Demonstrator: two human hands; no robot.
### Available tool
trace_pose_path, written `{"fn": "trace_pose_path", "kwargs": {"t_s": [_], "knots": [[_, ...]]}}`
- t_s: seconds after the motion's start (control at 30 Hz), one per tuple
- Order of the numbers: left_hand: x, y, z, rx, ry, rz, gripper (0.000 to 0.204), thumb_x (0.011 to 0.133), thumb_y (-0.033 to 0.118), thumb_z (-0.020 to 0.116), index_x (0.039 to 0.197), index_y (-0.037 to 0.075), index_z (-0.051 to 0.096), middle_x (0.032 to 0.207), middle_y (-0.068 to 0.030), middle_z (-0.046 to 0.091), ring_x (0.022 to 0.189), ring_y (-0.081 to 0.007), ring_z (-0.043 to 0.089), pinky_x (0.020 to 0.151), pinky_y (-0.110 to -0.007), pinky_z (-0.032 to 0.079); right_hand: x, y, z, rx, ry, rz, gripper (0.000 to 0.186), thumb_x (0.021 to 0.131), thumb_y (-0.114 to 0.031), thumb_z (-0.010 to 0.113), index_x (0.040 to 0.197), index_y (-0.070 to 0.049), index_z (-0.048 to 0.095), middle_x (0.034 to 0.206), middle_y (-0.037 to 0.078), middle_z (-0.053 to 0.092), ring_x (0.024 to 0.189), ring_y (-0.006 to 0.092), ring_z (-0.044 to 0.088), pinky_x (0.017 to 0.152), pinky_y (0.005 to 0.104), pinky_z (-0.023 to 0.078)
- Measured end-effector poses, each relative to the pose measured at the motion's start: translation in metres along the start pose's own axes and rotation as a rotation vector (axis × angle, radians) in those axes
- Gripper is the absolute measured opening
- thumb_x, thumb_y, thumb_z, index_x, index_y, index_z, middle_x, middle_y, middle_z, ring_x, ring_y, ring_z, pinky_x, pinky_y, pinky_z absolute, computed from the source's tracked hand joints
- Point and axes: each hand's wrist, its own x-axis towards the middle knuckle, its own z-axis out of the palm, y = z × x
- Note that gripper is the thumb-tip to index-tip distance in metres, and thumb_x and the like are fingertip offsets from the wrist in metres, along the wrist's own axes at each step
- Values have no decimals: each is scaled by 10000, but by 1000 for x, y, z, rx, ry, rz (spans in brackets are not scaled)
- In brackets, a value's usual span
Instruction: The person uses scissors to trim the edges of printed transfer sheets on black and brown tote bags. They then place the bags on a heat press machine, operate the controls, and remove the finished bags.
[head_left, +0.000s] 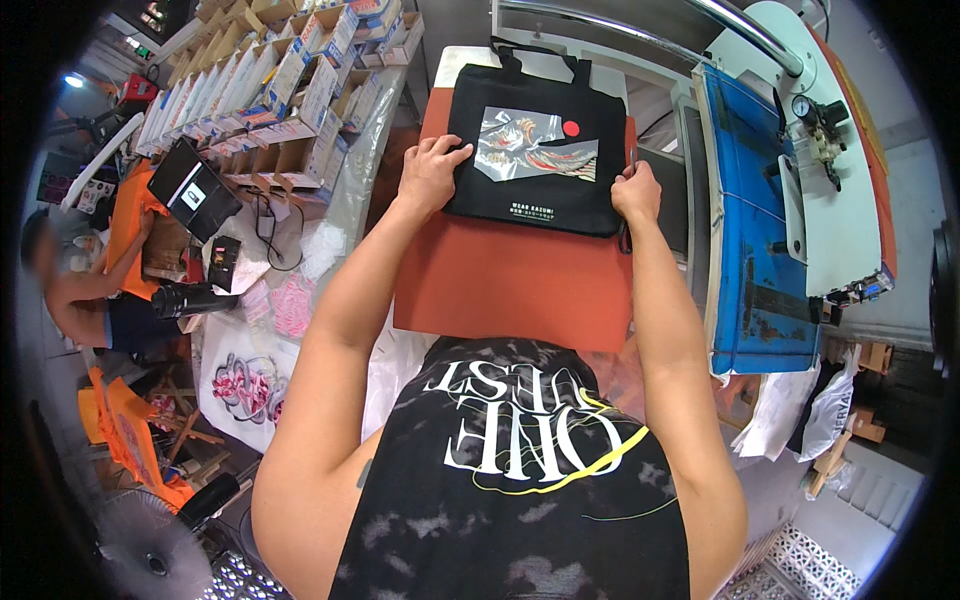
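Observation:
A black tote bag (545,213) lies flat with its handles at the far end. On its front sit a clear film piece with a wave picture (530,145) and a red dot (571,129). My left hand (432,175) rests at the bag's left edge, thumb apart from the fingers and touching the cloth. At the right edge, my right hand (637,192) is closed round a slim tool with a dark end, possibly scissors; my fingers hide most of it. Under the bag is an orange-red pad (510,285) on the press bed.
A blue-meshed screen frame (755,230) stands at right, by a white machine arm with a pressure gauge (803,107). Cardboard boxes (300,100) fill the table at left. Another person (85,295) is at the far left, near a laptop (192,190). A fan (155,560) stands lower left.

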Motion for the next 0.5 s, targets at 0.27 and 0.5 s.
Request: {"fn": "trace_pose_path", "kwargs": {"t_s": [0.27,0.5], "knots": [[6,41,-32,-308,111,-68,407,837,61,638,1240,106,661,1290,-118,627,1203,-336,579,992,-469,464,-38,35,-20,452,10,-144,259,949,-291,633,901,-36,646,732,81,641,641,224,631,597,372,499],[-48,210,-81,-1468,-526,-136,647,903,172,700,1463,16,414,1194,-154,617,1122,-183,599,959,-365,491,-154,3,-39,1320,-300,-173,210,1051,-196,529,1106,-5,598,714,21,542,567,112,534,515,260,458]]}}
